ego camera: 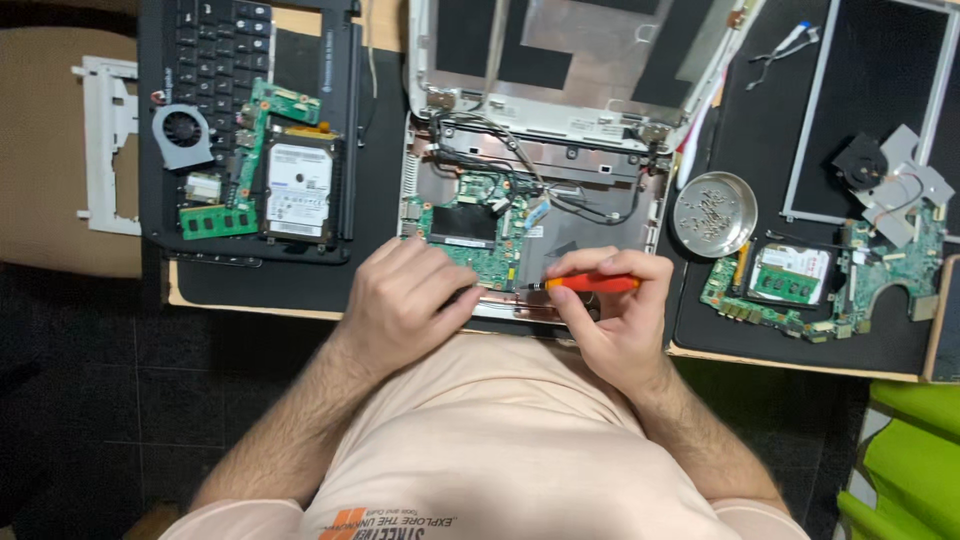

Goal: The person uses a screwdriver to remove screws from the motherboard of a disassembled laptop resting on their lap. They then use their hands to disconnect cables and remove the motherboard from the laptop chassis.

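Peach t-shirt point(500, 440) fills bottom of frame, both forearms reaching fwd to the desk edge. Left hand point(405, 300) lies curled, palm down, on front edge of opened laptop base point(535, 200), fingertips at the green mainboard point(470, 235); whether it's pinching anything, can't tell. Right hand point(610, 310) is clenched around orange-handled screwdriver point(585, 284), held roughly horizontal, tip pointing left toward left hand's fingers, just over base's front edge. Round metal dish point(714, 213) w/ screws sits just right of base. Further right: 2nd green board point(800, 290) plus black fan point(860, 165). Left side: keyboard panel point(215, 50) w/ hard drive point(298, 185), RAM stick point(217, 221), grey fan point(182, 132) lying on it.
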